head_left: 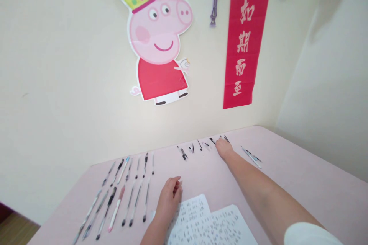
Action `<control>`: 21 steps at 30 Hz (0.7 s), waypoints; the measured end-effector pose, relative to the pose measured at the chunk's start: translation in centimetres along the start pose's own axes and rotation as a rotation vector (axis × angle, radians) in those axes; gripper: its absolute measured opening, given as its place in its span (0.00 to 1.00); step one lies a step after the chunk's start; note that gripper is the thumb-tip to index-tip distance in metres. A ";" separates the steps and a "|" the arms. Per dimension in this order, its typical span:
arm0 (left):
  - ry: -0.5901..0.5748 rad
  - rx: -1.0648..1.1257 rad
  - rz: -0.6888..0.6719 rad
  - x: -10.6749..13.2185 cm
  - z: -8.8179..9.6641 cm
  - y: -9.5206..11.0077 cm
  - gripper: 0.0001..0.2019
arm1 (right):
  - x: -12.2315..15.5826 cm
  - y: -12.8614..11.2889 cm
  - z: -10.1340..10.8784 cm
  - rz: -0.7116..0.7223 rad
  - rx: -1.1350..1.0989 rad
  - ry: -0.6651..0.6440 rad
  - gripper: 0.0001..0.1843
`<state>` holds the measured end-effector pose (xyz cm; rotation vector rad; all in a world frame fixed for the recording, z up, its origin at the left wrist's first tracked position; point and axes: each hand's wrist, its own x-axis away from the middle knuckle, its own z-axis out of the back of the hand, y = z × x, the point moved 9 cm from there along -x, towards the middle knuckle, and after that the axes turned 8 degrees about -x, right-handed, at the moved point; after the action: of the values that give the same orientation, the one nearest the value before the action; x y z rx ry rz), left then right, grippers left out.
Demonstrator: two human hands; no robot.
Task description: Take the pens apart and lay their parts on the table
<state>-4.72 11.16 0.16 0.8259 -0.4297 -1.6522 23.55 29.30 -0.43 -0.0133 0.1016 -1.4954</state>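
Observation:
My right hand (224, 148) reaches to the far edge of the table, fingers drawn together over small dark pen parts (226, 138). Whatever its fingertips hold, if anything, is hidden. Beside it, a dark pen part (212, 141) lies to the left. My left hand (170, 194) rests on the table next to a sheet of handwritten paper (195, 208), its fingers loosely bent and the index finger stretched out, with nothing seen in it. Further left, two rows of pens and refills lie side by side, among them a black pen (106, 212) and a pink-and-white pen (116, 208).
More small pen parts (183, 154) line the back edge. Right of my right forearm lie a few slim pens (252, 157). A second written sheet (230, 226) overlaps the first. The wall behind carries a cartoon pig cutout (161, 46) and a red banner (247, 38).

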 end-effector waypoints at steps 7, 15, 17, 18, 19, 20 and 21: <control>-0.005 0.004 -0.002 0.0 0.0 0.0 0.14 | 0.2 -0.4 0.0 -0.016 -0.012 -0.015 0.20; -0.014 0.011 -0.011 0.1 -0.3 -0.2 0.14 | 0.1 -0.7 0.1 -0.022 -0.015 -0.028 0.20; -0.020 0.009 -0.016 0.1 -0.3 -0.2 0.14 | 0.0 -0.6 -0.1 -0.029 -0.016 -0.021 0.20; -0.020 0.008 -0.016 0.1 -0.3 -0.2 0.14 | -0.1 -0.4 -0.1 -0.033 -0.017 -0.016 0.20; -0.019 0.007 -0.014 0.1 -0.3 -0.2 0.14 | -0.1 -0.3 -0.1 -0.037 -0.017 -0.009 0.20; -0.017 0.007 -0.011 0.1 -0.3 -0.2 0.14 | -0.1 -0.2 -0.2 -0.040 -0.018 -0.002 0.20; -0.017 0.008 -0.009 0.1 -0.3 -0.2 0.14 | -0.2 -0.1 -0.2 -0.038 -0.019 0.003 0.20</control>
<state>-4.66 11.18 -0.15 0.8215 -0.4448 -1.6680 23.41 29.46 -0.59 -0.0284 0.1192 -1.5326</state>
